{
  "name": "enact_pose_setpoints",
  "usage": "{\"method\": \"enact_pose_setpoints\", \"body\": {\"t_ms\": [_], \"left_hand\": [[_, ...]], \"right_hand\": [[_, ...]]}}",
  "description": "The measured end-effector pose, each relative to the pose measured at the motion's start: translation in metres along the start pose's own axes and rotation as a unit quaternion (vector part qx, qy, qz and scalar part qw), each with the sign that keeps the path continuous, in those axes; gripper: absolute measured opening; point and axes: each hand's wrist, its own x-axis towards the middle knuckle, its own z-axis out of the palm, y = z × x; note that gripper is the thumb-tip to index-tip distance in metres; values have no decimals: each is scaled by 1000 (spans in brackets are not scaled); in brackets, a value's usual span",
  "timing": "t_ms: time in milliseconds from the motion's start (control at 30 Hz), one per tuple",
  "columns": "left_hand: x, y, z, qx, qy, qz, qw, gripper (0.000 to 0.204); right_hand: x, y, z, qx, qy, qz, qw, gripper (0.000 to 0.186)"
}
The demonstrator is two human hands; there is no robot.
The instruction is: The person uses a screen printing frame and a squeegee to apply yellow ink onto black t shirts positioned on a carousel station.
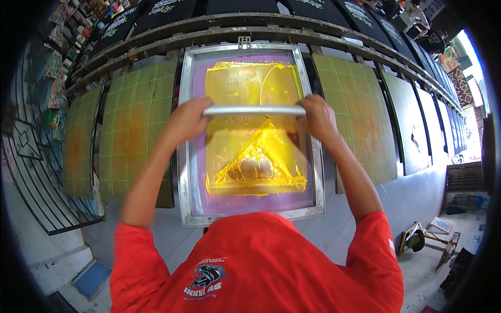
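Note:
A screen printing frame with a metal border lies in front of me, its mesh pinkish purple round the edges. Yellow ink covers much of the mesh, thickest in a triangular smear on the near half. Across the upper middle of the mesh lies a squeegee with a silver bar handle. My left hand grips its left end, fingers closed round it. On the right end my right hand is closed in the same way. The squeegee's blade edge is hidden under the handle.
Printing boards marked with green grid lines stand left and right of the frame. A metal hinge clamp sits at its far edge, by long wooden rails. Beyond are printed black shirts. A black metal railing stands left.

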Motion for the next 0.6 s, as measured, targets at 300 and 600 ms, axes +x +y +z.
{"method": "enact_pose_setpoints", "body": {"t_ms": [300, 600], "left_hand": [[170, -114, -2, -9, -54, -3, 998, 31], [222, -152, 42, 27, -77, 8, 997, 30]], "right_hand": [[171, 79, 36, -52, -43, 22, 997, 31], [202, 133, 91, -78, -58, 23, 995, 33]]}}
